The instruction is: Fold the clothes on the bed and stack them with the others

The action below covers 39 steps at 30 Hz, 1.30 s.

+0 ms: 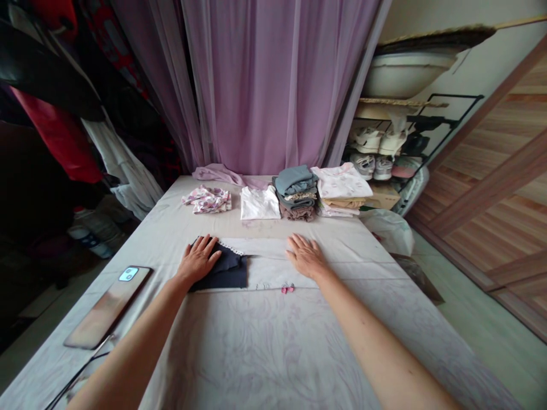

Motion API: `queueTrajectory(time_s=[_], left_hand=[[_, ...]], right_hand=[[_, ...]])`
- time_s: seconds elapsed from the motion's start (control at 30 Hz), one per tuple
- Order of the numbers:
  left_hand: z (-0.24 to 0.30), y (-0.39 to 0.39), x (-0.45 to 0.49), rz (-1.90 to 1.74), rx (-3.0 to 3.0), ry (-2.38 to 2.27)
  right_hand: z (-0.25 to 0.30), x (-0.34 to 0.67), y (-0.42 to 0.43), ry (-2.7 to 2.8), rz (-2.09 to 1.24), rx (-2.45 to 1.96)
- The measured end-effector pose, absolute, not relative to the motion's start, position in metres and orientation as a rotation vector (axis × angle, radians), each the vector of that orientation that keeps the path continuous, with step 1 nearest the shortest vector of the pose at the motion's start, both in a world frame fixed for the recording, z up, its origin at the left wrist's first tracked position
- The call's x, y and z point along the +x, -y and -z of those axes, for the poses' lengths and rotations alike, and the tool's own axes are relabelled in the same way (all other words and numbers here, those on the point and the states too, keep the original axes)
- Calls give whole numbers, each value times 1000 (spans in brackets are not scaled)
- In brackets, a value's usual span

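Observation:
My left hand (199, 259) lies flat with its fingers stretched out on a folded navy piece of cloth (231, 274). A dotted white trim (231, 248) runs along the cloth's upper edge. My right hand (306, 256) rests palm down, fingers spread, on the right end of a pale, flattened garment (267, 269). That pale fabric adjoins the navy piece; whether they are one garment I cannot tell. A small pink-and-white print or ornament (288, 288) shows at its near edge. Both hands press on fabric without gripping it.
Beyond my hands are a crumpled floral garment (207, 200), a folded white shirt (260, 203), a grey-and-brown clothes stack (297, 191) and a pale stack (343, 185). A phone (109, 307) and cable lie left on the cloth-covered table (265, 353). A shoe rack (427, 122) stands right.

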<state>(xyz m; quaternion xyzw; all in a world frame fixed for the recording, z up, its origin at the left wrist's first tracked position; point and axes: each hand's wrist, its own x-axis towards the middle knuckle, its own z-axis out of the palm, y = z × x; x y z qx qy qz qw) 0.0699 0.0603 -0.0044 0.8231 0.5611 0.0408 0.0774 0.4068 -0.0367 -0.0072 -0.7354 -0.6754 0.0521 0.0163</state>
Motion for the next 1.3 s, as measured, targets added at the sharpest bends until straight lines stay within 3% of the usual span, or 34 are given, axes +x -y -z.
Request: queueTrajectory(time_s=[0.2, 0.47, 0.77, 1.0, 1.3], left_hand=[[-21, -54, 98, -66, 2486, -1741], [-14, -21, 188, -109, 2655, -1298], [-11, -53, 112, -325, 2541, -1515], [-2, -46, 49, -294, 2567, -1231], [-13, -30, 54, -346, 2546, -1271]], right_hand=[[6, 405, 38, 2115, -136, -2295], [-2, 401, 38, 2113, -190, -2354], [8, 404, 37, 2095, -114, -2294], [20, 415, 37, 1994, -45, -2128], [38, 450, 37, 1880, -311, -1777]])
